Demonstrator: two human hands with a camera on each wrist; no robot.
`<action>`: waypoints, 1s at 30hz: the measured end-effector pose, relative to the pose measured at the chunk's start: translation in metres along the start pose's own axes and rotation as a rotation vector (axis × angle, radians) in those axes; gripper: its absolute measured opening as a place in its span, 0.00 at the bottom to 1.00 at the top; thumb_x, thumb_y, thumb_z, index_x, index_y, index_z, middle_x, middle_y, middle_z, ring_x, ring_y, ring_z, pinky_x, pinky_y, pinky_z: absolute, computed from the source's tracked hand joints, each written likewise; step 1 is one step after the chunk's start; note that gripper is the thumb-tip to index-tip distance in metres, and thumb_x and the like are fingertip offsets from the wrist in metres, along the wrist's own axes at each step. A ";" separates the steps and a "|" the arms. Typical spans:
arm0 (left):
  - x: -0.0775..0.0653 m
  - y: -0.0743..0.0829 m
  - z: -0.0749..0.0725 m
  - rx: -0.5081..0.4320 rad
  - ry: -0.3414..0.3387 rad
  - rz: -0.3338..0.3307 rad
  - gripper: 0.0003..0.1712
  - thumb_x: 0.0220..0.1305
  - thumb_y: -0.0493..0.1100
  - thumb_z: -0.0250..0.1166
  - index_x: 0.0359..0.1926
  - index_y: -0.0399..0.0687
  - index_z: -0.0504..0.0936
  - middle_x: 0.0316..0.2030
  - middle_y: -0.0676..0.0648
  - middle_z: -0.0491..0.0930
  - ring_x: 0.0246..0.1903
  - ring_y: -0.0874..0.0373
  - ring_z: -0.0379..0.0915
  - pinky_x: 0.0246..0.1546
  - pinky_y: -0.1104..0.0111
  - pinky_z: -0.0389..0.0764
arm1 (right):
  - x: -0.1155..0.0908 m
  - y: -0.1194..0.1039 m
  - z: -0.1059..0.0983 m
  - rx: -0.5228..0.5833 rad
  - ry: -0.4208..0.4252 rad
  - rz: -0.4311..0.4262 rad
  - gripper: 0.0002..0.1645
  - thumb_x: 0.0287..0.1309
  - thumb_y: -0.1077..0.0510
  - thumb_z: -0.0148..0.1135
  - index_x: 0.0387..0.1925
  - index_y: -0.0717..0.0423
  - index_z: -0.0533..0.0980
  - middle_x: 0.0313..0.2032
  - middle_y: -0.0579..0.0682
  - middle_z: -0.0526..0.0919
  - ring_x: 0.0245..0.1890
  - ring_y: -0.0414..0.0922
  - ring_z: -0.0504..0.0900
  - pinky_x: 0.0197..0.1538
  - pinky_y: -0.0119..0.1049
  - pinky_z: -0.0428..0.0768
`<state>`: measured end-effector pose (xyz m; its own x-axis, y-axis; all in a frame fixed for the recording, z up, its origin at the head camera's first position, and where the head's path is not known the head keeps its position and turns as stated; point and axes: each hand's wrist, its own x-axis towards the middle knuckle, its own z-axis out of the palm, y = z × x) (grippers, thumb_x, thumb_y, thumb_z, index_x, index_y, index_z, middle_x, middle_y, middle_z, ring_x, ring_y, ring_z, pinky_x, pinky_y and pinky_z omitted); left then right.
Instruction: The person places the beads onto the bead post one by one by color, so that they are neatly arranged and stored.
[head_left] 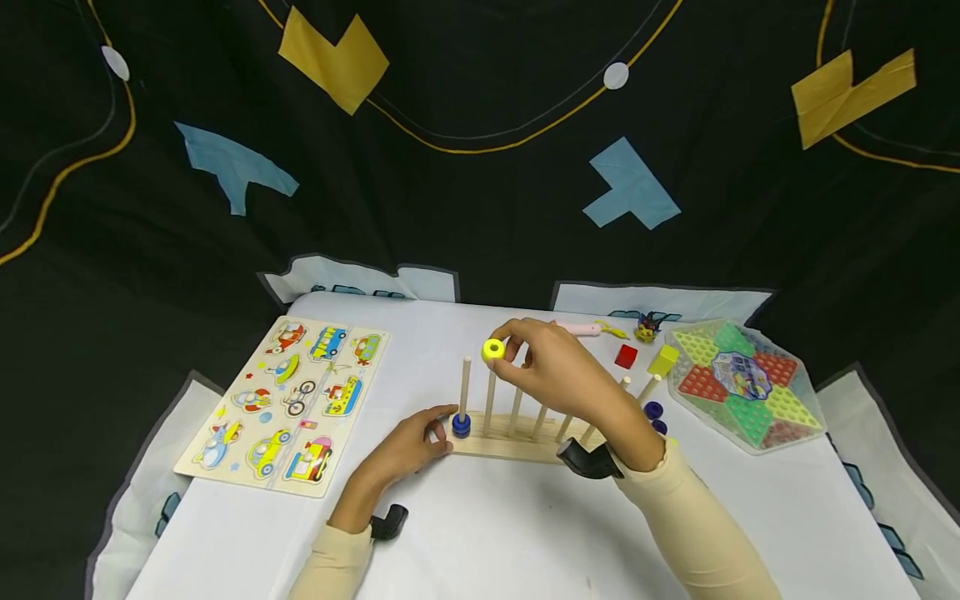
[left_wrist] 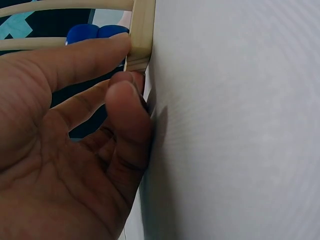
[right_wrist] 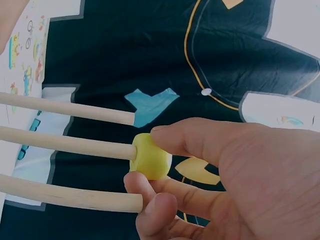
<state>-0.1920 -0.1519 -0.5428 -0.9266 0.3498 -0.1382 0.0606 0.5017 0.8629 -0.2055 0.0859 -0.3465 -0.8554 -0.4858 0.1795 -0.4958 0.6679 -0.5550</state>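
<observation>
Yellow round bead with a central hole, pinched between the thumb and fingers of the right hand at the top of a slender upright wooden peg, second from the left; the tip meets the hole, though how far it enters cannot be told. The left hand grips the left end of the long pale wooden base, well apart from its partner. Two stacked dark blue beads encircle the leftmost peg at its foot. On the white-covered bench, a flat wooden puzzle board with vehicle pictures lies at left; at right lie a small red block, a yellow block and a clear hexagonal game box with a coloured star.
</observation>
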 end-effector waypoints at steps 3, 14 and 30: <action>0.001 -0.001 0.000 -0.012 0.000 -0.002 0.33 0.58 0.34 0.66 0.65 0.46 0.69 0.33 0.48 0.73 0.19 0.59 0.64 0.14 0.71 0.67 | -0.001 0.000 0.000 -0.011 -0.006 0.005 0.12 0.58 0.49 0.62 0.43 0.46 0.79 0.29 0.37 0.77 0.18 0.39 0.72 0.24 0.34 0.71; 0.001 -0.006 0.004 -0.005 -0.009 0.000 0.33 0.59 0.35 0.67 0.66 0.48 0.69 0.32 0.48 0.73 0.19 0.60 0.65 0.15 0.71 0.68 | -0.005 0.000 -0.001 -0.070 -0.039 0.019 0.14 0.58 0.50 0.63 0.44 0.49 0.80 0.32 0.36 0.79 0.23 0.38 0.74 0.63 0.48 0.62; 0.000 -0.001 0.000 -0.006 0.008 -0.007 0.33 0.58 0.34 0.67 0.65 0.47 0.69 0.33 0.49 0.74 0.22 0.58 0.65 0.15 0.71 0.68 | -0.021 0.001 -0.029 -0.066 0.062 0.060 0.23 0.62 0.43 0.60 0.55 0.46 0.76 0.42 0.43 0.76 0.30 0.41 0.73 0.30 0.35 0.75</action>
<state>-0.1923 -0.1524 -0.5439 -0.9300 0.3398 -0.1403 0.0518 0.4989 0.8651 -0.1924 0.1132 -0.3278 -0.8904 -0.4093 0.1991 -0.4507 0.7314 -0.5118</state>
